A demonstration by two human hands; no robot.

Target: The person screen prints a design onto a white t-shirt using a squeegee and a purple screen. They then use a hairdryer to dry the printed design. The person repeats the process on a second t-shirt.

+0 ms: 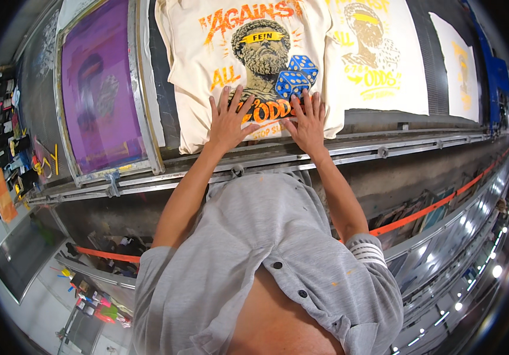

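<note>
In front of me a cream printed T-shirt (192, 109) lies spread on a dark printing table. Its print has a bearded statue head with a yellow band over the eyes, blue dice and orange lettering. My left hand (231, 121) rests on the lower left of the print, fingers spread. On the lower right, below the dice, my right hand (308, 124) lies with its fingers stretched out. Both hands hold nothing and press flat on the cloth, hiding part of the lower lettering.
A metal-framed purple printing screen (97, 89) sits left of the shirt. To the right lie a white printed cloth (411, 89) and a smaller print (458, 77). A metal rail (349, 155) edges the table before me. At far left is a rack of containers (12, 136).
</note>
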